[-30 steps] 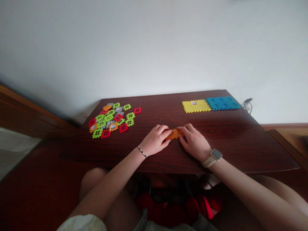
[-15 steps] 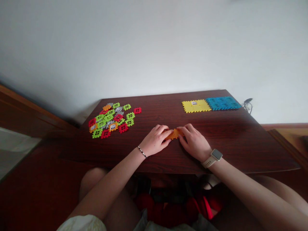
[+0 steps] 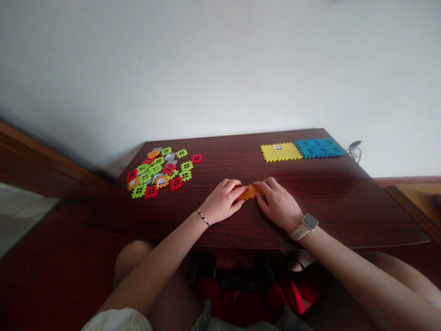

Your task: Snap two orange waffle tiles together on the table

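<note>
Two orange interlocking tiles (image 3: 250,191) lie edge to edge low over the table, partly hidden by my fingers; whether their teeth are fully joined I cannot tell. My left hand (image 3: 223,198) grips the left tile between thumb and fingers. On the other side, my right hand (image 3: 278,202) pinches the right tile the same way. Both hands rest close to the tabletop, with the fingertips nearly meeting over the orange pieces.
A loose pile of green, red, grey and orange window tiles (image 3: 155,172) covers the left of the dark wooden table (image 3: 227,156). At the back right lie a yellow joined panel (image 3: 287,154) and a blue joined panel (image 3: 320,148). A black cable (image 3: 354,149) hangs beyond the right edge.
</note>
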`<control>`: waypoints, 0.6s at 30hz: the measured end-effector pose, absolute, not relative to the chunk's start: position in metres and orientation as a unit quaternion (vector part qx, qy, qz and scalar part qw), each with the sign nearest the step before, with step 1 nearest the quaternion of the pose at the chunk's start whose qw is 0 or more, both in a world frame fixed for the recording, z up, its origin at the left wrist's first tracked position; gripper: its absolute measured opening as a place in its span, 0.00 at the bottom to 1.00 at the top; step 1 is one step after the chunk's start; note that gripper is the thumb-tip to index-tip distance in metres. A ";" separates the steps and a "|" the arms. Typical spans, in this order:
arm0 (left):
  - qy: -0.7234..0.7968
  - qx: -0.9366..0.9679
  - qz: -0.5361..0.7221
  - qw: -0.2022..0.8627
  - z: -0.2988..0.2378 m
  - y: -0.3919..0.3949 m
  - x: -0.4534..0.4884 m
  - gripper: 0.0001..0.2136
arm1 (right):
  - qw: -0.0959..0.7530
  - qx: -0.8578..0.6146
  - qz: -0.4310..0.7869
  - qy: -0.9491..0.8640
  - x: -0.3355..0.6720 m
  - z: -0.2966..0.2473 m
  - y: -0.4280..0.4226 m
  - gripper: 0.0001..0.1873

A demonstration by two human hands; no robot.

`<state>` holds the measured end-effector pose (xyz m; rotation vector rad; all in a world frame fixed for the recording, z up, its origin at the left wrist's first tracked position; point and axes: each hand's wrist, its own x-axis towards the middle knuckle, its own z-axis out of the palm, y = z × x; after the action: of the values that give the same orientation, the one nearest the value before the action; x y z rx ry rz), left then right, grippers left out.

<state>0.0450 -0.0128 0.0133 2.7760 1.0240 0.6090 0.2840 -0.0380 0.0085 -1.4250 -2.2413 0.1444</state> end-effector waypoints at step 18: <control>0.335 0.917 0.205 0.064 0.012 -0.012 0.045 0.18 | 0.241 -0.516 0.053 -0.820 0.285 0.008 -0.037 0.15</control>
<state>0.0446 -0.0125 0.0123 2.7696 1.0128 0.6175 0.2847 -0.0375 0.0076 -1.4103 -2.2435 0.1457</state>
